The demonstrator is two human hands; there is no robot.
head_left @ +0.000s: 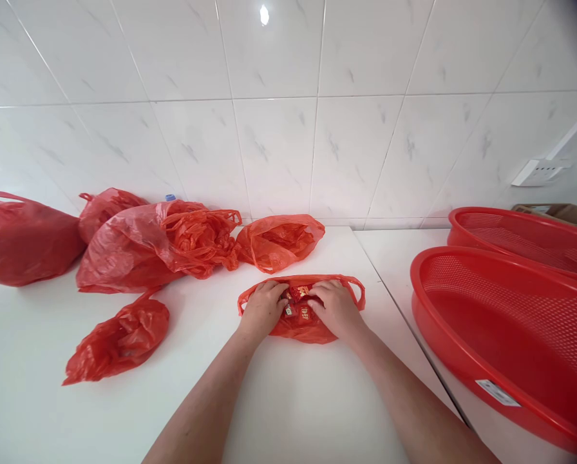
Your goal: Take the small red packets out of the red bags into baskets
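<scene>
A thin red plastic bag (pixel 308 334) lies open on the white table in front of me. Several small red packets (pixel 305 314) with pale print sit inside its mouth. My left hand (pixel 263 308) reaches in from the left, its fingers bent around the packets on that side. From the right, my right hand (pixel 337 308) does the same, thumb and fingers curled at the packets there. Both hands also press on the bag's sides. The fingertips are partly hidden among packets and plastic.
Behind the bag lies another open red bag (pixel 288 241). To the left are a crumpled red bag (pixel 119 338) and several full ones, including a large bag (pixel 129 248). Red perforated baskets (pixel 443 309) stand at right. A tiled wall (pixel 279 154) closes the back.
</scene>
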